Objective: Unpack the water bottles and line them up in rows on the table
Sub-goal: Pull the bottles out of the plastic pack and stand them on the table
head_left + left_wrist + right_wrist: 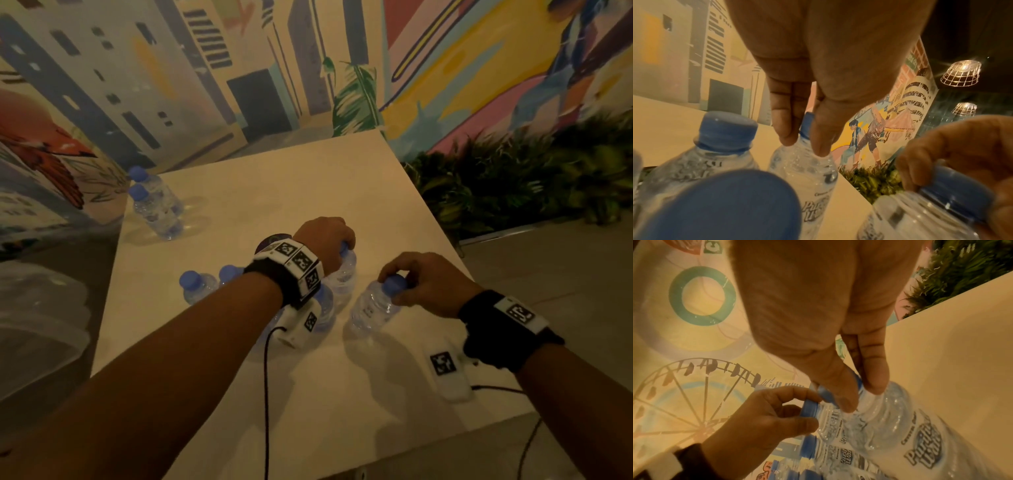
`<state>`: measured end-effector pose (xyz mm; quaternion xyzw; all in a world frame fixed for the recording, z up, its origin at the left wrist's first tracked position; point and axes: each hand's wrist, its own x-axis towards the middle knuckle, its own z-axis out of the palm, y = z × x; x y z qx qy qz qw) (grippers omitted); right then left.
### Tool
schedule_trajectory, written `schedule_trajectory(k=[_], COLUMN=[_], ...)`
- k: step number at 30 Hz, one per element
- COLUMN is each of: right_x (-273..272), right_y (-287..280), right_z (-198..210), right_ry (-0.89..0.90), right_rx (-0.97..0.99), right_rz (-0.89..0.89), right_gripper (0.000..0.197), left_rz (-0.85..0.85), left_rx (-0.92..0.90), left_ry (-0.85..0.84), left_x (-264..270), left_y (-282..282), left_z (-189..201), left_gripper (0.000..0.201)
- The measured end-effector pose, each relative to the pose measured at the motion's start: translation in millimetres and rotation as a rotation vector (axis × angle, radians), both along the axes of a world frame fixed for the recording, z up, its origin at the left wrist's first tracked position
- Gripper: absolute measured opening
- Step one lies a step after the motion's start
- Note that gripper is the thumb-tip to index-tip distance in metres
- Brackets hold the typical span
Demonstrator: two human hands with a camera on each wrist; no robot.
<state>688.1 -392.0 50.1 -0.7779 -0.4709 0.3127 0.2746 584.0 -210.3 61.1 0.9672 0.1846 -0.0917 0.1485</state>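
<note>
Partly, hands [325, 240] hiding caps [394, 284], dim

A café or lounge interior.
Painted mural [212, 68] on the walls, wire-cage lamps [961, 73] overhead, planter greenery [520, 178] beside the table [308, 178].

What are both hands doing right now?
Left hand: grips a bottle by its cap.
Right hand: grips another bottle by its cap.

The water bottles [373, 306] are clear, glossy ribbed plastic with smooth matt blue plastic caps [394, 284] and printed labels [923, 449]. The table [291, 192] looks smooth, matt and cream. Black cloth wristbands [493, 329] carry white plastic blocks.
</note>
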Motion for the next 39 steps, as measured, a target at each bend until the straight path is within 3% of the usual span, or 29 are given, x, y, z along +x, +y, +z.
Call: schedule_trajectory(k=[13, 29, 39], right_x=[-7.9, -21.5, -23.8], right_y=[42.0, 52.2, 49.0], right_z=[-12.0, -12.1, -15.0], right_ry=[-0.122, -0.213, -0.319], right_rx=[-0.103, -0.153, -0.116], right_rz=[0.128, 0.096, 0.151], right_gripper=[0.032, 0.039, 0.029], left_rz=[-0.095, -0.095, 0.03], left_rx=[0.116, 0.126, 0.072], left_ry=[0.078, 0.093, 0.157], left_x=[7.1, 15.1, 15.6], left_y=[0.6, 9.8, 20.7], left_z=[-12.9, -15.1, -12.3], left_gripper=[0.028, 0.031, 0.051])
